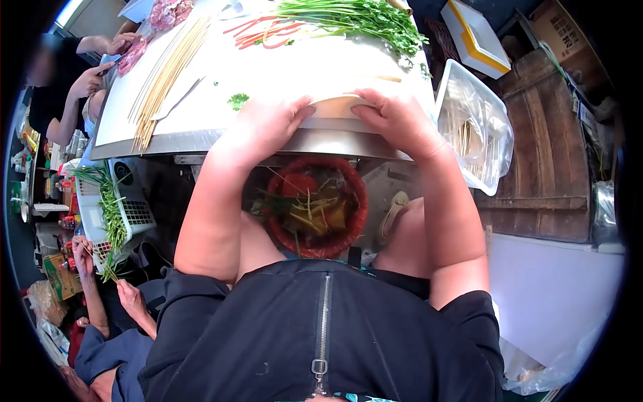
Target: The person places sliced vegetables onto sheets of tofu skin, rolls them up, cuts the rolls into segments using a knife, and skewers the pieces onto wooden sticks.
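Both my hands are at the near edge of the white tabletop, gripping a pale, thin, bendy sheet whose kind I cannot make out. My left hand pinches its left end, and the right end is between the thumb and fingers of my right hand. A small green leaf sprig lies just beyond my left hand. Farther left is a bundle of thin wooden skewers. Leafy green herbs and red strips lie at the far side.
Below the table edge stands a red-lined bin holding scraps. A plastic-lined clear tub with skewers is at right. At left, one person's hands cut meat; another person's hands handle greens by a white basket.
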`<act>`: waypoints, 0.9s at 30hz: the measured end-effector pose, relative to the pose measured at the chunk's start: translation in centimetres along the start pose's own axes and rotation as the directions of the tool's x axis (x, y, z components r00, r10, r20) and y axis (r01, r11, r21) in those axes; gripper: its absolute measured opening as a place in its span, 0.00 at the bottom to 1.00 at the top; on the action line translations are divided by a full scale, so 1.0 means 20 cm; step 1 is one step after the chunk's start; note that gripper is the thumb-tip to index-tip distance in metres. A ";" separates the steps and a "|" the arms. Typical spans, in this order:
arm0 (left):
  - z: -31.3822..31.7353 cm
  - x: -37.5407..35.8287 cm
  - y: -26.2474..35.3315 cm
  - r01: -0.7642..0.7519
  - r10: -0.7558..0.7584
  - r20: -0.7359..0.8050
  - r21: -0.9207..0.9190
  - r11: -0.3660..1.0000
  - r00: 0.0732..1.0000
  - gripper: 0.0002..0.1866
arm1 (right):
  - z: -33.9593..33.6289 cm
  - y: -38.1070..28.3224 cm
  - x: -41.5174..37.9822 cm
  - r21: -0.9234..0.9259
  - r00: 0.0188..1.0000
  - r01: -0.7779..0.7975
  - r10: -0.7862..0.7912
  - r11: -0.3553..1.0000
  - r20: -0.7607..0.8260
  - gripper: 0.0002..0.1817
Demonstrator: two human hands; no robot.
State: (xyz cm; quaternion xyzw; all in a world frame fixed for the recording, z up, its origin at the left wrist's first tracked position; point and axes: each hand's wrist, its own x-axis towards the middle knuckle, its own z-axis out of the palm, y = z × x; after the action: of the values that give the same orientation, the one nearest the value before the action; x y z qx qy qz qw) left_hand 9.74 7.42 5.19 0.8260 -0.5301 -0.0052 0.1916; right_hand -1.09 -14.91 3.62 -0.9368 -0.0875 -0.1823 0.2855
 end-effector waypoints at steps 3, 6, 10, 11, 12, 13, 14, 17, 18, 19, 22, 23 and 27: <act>0.03 0.04 -0.06 0.018 -0.028 -0.090 -0.112 0.994 0.996 0.13 | 0.00 -0.01 0.02 0.124 0.984 -0.174 0.169 0.977 0.049 0.15; 0.05 0.09 -0.08 0.039 -0.081 -0.151 -0.259 0.965 0.985 0.15 | 0.03 0.01 0.04 0.117 0.985 -0.167 0.172 0.979 -0.033 0.16; 0.08 0.10 -0.11 0.078 -0.139 -0.217 -0.268 0.960 0.966 0.21 | 0.05 -0.01 0.05 -0.010 0.986 -0.163 0.163 0.987 -0.034 0.18; 0.08 0.10 -0.12 0.077 -0.145 -0.257 -0.258 0.963 0.956 0.21 | 0.06 -0.02 0.05 -0.099 0.990 -0.116 0.107 0.988 -0.092 0.19; 0.08 0.09 -0.11 0.077 -0.145 -0.256 -0.258 0.963 0.956 0.21 | 0.07 -0.02 0.05 -0.190 0.988 -0.073 0.045 0.979 -0.146 0.20; 0.07 0.08 -0.08 0.094 -0.138 -0.283 -0.162 0.982 0.949 0.21 | 0.07 -0.03 0.05 -0.190 0.988 -0.073 0.045 0.979 -0.147 0.20; 0.07 0.07 -0.06 0.113 -0.127 -0.308 -0.066 0.991 0.943 0.22 | 0.07 -0.03 0.05 -0.288 0.988 -0.022 -0.024 0.957 -0.153 0.20; 0.10 0.06 -0.05 0.016 0.108 -0.457 0.258 0.966 0.883 0.18 | 0.09 -0.03 0.05 -0.465 0.978 0.058 -0.144 0.883 -0.150 0.19; 0.10 0.05 -0.04 0.015 0.111 -0.457 0.263 0.965 0.882 0.18 | 0.09 -0.04 0.05 -0.542 0.971 0.084 -0.190 0.836 -0.143 0.18; 0.10 0.03 -0.03 0.010 0.118 -0.383 0.317 0.948 0.916 0.15 | 0.09 -0.06 0.04 -0.542 0.970 0.083 -0.192 0.836 -0.147 0.18; 0.13 0.02 0.01 0.036 0.054 -0.256 0.334 0.942 0.965 0.10 | 0.12 -0.10 0.01 -0.585 0.982 0.188 -0.168 0.789 0.088 0.16; 0.14 0.01 0.02 0.079 -0.019 -0.202 0.296 0.952 0.979 0.09 | 0.13 -0.09 0.00 -0.586 0.982 0.184 -0.170 0.789 0.081 0.16; 0.19 -0.09 0.06 0.064 -0.003 -0.302 0.195 0.979 0.953 0.16 | 0.15 -0.10 -0.06 -0.562 0.985 0.166 -0.162 0.810 0.058 0.17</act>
State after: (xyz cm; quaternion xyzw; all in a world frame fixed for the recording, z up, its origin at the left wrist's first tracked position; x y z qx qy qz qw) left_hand 6.98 7.39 1.68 0.8413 -0.4785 0.1711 0.1845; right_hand -1.97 -11.63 1.87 -0.9687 -0.1112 -0.2207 -0.0217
